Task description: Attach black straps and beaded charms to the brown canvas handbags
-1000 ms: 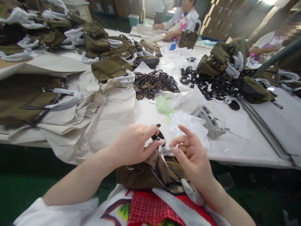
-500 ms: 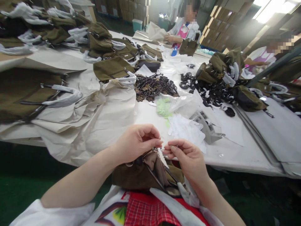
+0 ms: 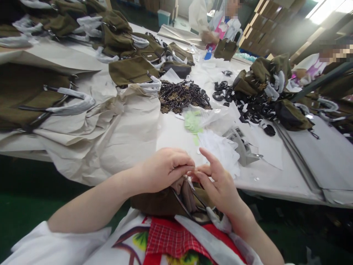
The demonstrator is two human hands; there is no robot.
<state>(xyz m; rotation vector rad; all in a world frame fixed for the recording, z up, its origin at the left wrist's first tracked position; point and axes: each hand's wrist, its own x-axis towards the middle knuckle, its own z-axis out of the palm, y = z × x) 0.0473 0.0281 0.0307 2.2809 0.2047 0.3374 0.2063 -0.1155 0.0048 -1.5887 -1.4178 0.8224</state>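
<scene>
An olive-brown handbag (image 3: pixel 154 202) rests against my front at the table edge, its zipper (image 3: pixel 180 200) partly open on a beige lining. Above the zipper's top end, my left hand (image 3: pixel 165 167) pinches thumb against fingers; what lies between them is too small to make out. My right hand (image 3: pixel 217 180) meets it there, thumb and a finger pressed together at the same spot, the index finger lifted away. A bit of white tag shows under the fingertips. The bag's wrapped handle (image 3: pixel 217 219) hangs below my right wrist.
A tangled heap of dark chain straps (image 3: pixel 182 95) lies ahead, with green slips (image 3: pixel 193 121), white tags (image 3: pixel 219 151) and a grey dispenser (image 3: pixel 242 147) nearer me. Olive bags stand left, on brown paper (image 3: pixel 132 129), and right. Two people work across the table.
My hands have come together, fingertips now touching, and my right index finger has lifted. The white tag that stuck out between them is now mostly hidden. The view has shifted slightly.
</scene>
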